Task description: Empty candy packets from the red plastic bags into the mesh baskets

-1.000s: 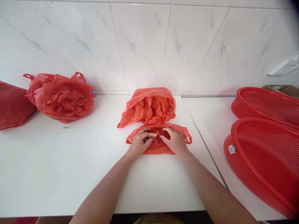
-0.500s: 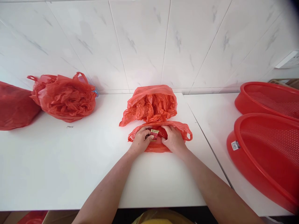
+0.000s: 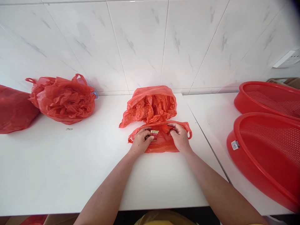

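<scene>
A small red plastic bag (image 3: pixel 161 146) lies flat on the white counter (image 3: pixel 70 168) in front of me. My left hand (image 3: pixel 140 142) is closed, with its fingertips pinching a small packet with a yellow and red label (image 3: pixel 154 134) at the bag's mouth. Just to the right, my right hand (image 3: pixel 180 136) is closed on the red bag's upper edge, pinching the plastic. Behind it sits a bigger red bag (image 3: pixel 150 104), open and stuffed with crumpled red plastic.
Another full red bag (image 3: pixel 63 98) stands at the back left, and a further red one (image 3: pixel 14 109) at the left edge. Two red mesh baskets (image 3: pixel 267 150) (image 3: pixel 269 98) lie on the adjoining counter to the right. A tiled wall runs behind.
My right hand has shifted a little right and up, from the bag's middle to its upper edge, where it now pinches the plastic. My left hand stays on the packet.
</scene>
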Demonstrator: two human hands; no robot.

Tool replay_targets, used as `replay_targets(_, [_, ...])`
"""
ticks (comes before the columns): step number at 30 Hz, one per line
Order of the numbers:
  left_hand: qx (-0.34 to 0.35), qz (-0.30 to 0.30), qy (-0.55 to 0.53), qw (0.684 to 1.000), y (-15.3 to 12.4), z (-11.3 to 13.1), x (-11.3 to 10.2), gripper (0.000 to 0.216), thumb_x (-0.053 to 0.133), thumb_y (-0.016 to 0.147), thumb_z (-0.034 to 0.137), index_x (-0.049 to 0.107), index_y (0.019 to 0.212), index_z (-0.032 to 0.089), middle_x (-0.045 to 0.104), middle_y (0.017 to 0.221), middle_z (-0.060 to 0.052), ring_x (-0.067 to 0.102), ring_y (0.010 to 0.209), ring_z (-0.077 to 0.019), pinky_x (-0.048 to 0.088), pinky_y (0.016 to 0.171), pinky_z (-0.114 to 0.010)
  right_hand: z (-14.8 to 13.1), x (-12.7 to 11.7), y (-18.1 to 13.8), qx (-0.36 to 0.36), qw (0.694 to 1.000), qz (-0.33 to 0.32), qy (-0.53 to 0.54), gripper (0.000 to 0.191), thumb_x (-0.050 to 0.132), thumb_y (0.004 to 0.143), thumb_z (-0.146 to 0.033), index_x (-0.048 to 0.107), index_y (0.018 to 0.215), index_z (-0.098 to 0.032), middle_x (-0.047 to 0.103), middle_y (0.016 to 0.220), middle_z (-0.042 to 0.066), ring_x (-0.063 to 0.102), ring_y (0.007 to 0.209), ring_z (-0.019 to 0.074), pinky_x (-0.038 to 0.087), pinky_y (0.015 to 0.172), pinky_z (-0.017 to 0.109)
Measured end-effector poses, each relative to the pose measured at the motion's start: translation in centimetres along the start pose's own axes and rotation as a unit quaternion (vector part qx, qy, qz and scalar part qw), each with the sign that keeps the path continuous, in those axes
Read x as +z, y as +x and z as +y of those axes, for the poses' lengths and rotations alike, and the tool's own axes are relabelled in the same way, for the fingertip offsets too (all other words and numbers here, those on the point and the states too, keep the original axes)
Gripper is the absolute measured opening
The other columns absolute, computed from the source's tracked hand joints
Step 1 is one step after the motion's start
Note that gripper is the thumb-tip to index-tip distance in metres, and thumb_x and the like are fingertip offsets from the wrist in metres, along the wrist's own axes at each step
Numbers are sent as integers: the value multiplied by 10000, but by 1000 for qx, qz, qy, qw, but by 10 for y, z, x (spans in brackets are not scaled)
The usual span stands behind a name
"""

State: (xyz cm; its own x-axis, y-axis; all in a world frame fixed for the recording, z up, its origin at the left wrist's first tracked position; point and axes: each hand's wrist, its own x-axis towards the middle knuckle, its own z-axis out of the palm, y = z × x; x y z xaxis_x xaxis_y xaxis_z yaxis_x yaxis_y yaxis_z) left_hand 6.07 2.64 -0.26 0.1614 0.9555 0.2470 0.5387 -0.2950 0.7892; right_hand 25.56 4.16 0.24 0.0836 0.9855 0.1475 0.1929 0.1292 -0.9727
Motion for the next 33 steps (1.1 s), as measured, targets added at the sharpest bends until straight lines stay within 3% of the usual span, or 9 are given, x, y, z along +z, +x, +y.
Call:
replay_targets(4, [1,0,-2,1000,0,0,0,110,520,810,243,589,738,196,598,1126,-59,545,1100,-215,467,885,-376,5,-2,4,41,998,8,38,304,454,713,-197,625,964,-193,675,861,36,608,732,170,495,684,303])
replay_targets(8, [-2,-2,-4,1000,0,0,0,110,521,808,248,600,749,198,590,1142,-54,553,1082,-211,465,881,-371,5,-3,3,27,999,4,18,313,441,714,-187,629,963,-197,661,844,26,593,723,165,482,679,293])
replay_targets(17, [-6,0,-2,1000,0,0,1,107,531,807,250,601,741,203,599,1132,-51,553,1080,-206,462,881,-351,-2,-1,-4,-82,991,-2,-105,281,390,827,-185,618,982,-234,666,855,15,609,705,167,491,679,318])
replay_targets(25, [-1,0,-5,1000,0,0,0,131,523,815,251,591,717,199,606,1116,-55,551,1083,-213,465,875,-359,0,0,0,-254,944,9,-213,326,422,804,-95,632,1014,-229,693,990,37,630,928,200,485,852,378])
replay_targets(33, [11,2,8,1000,1,-2,0,138,519,826,238,624,743,207,616,1099,-44,555,1070,-203,465,883,-358,-1,8,-4,-277,930,-20,-240,101,584,799,-221,649,875,-234,681,888,28,616,878,205,471,843,382])
